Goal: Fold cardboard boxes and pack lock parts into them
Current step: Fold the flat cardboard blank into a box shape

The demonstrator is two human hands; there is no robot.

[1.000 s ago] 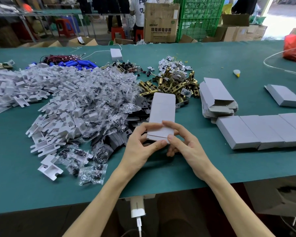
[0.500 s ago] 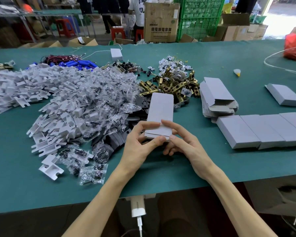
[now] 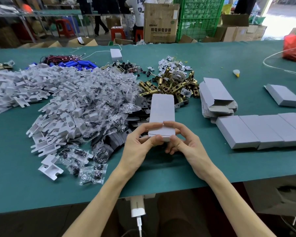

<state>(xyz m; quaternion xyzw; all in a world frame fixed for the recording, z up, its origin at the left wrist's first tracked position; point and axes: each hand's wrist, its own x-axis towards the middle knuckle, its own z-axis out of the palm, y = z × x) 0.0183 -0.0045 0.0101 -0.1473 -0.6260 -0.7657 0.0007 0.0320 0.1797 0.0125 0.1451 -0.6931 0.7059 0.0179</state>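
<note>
A grey cardboard box (image 3: 162, 112) is held lengthwise above the green table (image 3: 161, 170), its near end between both hands. My left hand (image 3: 138, 146) grips that end from the left, thumb on the end flap. My right hand (image 3: 186, 144) grips it from the right, forefinger on top and thumb on the end. Behind the box lie brass lock latches (image 3: 174, 84), bagged screws (image 3: 99, 106) and white plastic inserts (image 3: 32, 89). A stack of flat box blanks (image 3: 214, 96) lies to the right.
A row of folded grey boxes (image 3: 263, 130) lies at the right, and one more box (image 3: 283, 94) farther right. Blue parts with wires (image 3: 75, 63) and a small white box (image 3: 116, 54) sit at the back. A red bag (image 3: 295, 48) occupies the far right corner.
Both hands closed in on the near end of the box; the thumbs now meet on its end flap, and the box sits slightly higher and more level.
</note>
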